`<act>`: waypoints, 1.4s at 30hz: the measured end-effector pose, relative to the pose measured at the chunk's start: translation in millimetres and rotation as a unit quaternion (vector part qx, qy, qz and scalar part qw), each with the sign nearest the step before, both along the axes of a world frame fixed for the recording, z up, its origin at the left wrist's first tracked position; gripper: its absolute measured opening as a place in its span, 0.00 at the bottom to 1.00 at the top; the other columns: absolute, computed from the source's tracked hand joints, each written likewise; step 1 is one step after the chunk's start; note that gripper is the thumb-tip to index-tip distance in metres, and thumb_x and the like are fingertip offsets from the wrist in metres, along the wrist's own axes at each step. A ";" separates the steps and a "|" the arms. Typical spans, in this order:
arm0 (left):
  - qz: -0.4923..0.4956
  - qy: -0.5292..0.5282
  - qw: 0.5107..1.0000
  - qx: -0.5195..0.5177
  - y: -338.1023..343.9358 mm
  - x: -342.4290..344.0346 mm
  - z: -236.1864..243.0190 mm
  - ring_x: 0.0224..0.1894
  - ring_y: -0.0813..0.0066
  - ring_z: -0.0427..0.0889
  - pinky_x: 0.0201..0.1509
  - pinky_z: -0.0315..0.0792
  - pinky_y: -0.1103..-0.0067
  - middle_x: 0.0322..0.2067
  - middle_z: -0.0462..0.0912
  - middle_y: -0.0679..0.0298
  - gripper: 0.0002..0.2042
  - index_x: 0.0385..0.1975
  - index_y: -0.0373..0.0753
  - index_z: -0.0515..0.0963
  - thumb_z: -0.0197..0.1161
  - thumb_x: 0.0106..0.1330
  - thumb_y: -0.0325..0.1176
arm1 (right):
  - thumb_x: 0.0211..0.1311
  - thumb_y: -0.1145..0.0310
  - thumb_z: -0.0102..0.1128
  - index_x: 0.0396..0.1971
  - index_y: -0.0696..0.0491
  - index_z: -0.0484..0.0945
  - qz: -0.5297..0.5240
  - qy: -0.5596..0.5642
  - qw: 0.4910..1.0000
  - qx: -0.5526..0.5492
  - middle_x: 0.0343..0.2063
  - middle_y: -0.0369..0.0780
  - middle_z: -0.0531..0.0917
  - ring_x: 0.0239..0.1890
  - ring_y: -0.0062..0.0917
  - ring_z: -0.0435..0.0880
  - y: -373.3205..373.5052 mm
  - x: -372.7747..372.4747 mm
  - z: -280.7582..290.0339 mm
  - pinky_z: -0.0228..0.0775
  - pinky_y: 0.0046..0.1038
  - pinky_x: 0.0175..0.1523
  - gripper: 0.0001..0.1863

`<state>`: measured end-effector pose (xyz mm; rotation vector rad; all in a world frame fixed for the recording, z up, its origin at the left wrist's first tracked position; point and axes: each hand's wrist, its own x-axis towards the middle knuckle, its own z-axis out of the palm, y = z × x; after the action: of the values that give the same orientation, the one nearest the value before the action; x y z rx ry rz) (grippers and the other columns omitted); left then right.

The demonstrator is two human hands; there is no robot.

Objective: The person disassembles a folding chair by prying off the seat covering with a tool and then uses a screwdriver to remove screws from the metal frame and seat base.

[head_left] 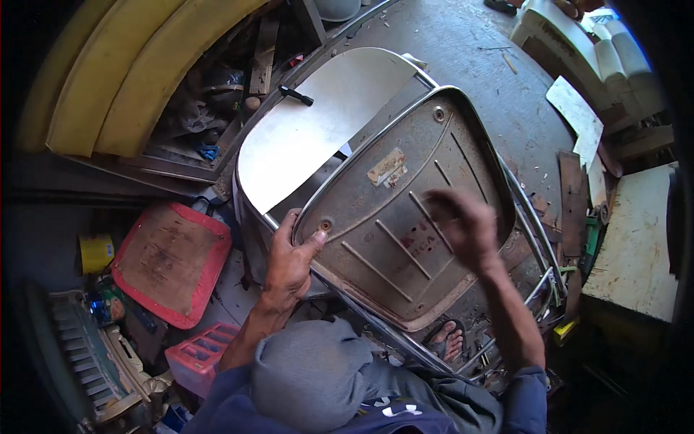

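A worn brown metal chair seat pan [361, 249], ribbed and rust-stained, is tilted in front of me with a pale torn label patch on it. My left hand [288, 262] is closed on its left edge, the thumb lying on the face beside a screw hole. Over the right part of the pan is my right hand [466, 228], its fingers smeared by motion; whether it touches the pan I cannot tell. Behind the pan is a chrome tube chair frame [531, 199]. A white rounded board [318, 119] lies at the far side with a black marker-like stick [296, 95] on it.
At left lie a red-rimmed seat pad [172, 264], a yellow container [96, 254] and a pink plastic box [204, 354]. Curved yellow foam pieces [119, 79] stand at far left. Wooden boards [632, 242] lie at right. A sandalled foot [450, 340] is below the pan.
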<state>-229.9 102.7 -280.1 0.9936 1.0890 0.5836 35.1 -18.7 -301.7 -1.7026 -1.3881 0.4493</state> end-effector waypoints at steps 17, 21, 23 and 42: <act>0.020 -0.122 0.991 -0.042 3.6 -9.8 -8.0 0.47 0.73 0.80 0.57 0.74 0.78 0.46 0.79 0.57 0.23 0.56 0.27 0.70 0.57 0.57 0.16 | 0.60 0.73 0.68 0.44 0.55 0.83 0.058 -0.009 0.998 0.038 0.36 0.43 0.85 0.35 0.36 0.87 43.9 -113.8 3.9 0.79 0.32 0.37 0.12; 0.025 -0.120 0.992 -0.042 4.6 -10.1 -11.0 0.47 0.73 0.80 0.57 0.74 0.78 0.45 0.79 0.56 0.23 0.55 0.25 0.71 0.57 0.56 0.16 | 0.60 0.73 0.67 0.44 0.53 0.83 0.050 -0.012 0.997 0.051 0.37 0.42 0.85 0.36 0.36 0.87 46.1 -115.6 3.9 0.79 0.32 0.38 0.11; 0.024 -0.127 0.991 -0.042 4.7 -11.3 -13.3 0.46 0.73 0.81 0.57 0.74 0.78 0.45 0.80 0.56 0.23 0.55 0.25 0.71 0.57 0.56 0.16 | 0.60 0.73 0.66 0.44 0.53 0.83 0.049 -0.008 0.997 0.052 0.37 0.42 0.85 0.37 0.36 0.87 47.6 -116.6 6.1 0.79 0.32 0.38 0.11; 0.013 -0.102 0.994 -0.040 6.4 -9.6 -12.4 0.43 0.72 0.82 0.53 0.76 0.79 0.43 0.82 0.56 0.20 0.52 0.25 0.73 0.56 0.56 0.17 | 0.53 0.77 0.64 0.47 0.54 0.80 0.058 -0.156 0.983 0.081 0.38 0.42 0.84 0.36 0.35 0.87 47.6 -129.8 11.8 0.80 0.31 0.36 0.18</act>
<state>-239.6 109.1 -292.5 0.8326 0.9380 0.6437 -94.7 28.9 -289.9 -1.6119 -1.7068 0.1300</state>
